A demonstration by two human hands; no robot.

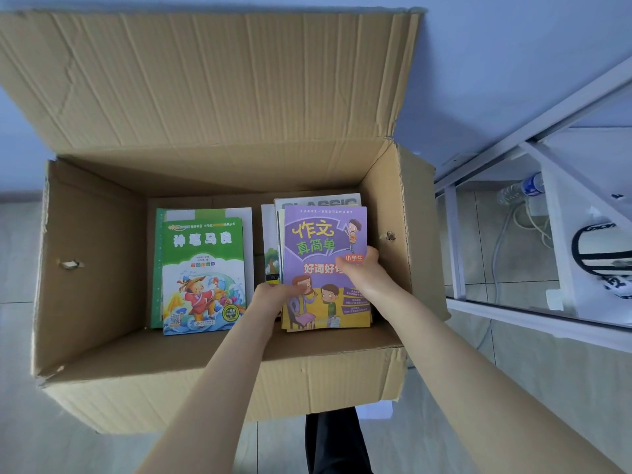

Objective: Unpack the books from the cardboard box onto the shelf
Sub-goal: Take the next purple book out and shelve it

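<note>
An open cardboard box (92,254) stands on the floor with two piles of books inside. The left pile is topped by a green picture book (201,268). On the right pile lies a purple book (318,241) with cartoon children on its cover. My left hand (277,292) grips the purple book's left edge, thumb on the cover. At the book's right edge my right hand (359,268) has its fingers curled over the cover. Below it, a book with "CLASSIC" lettering (318,201) shows at the far end.
A white metal shelf frame (492,159) stands to the right of the box, with a plastic water bottle (519,189), cables and a black-and-white bag (602,254) behind it. The box's rear flap (212,80) leans against a blue wall. My dark trouser leg (335,439) is below the box.
</note>
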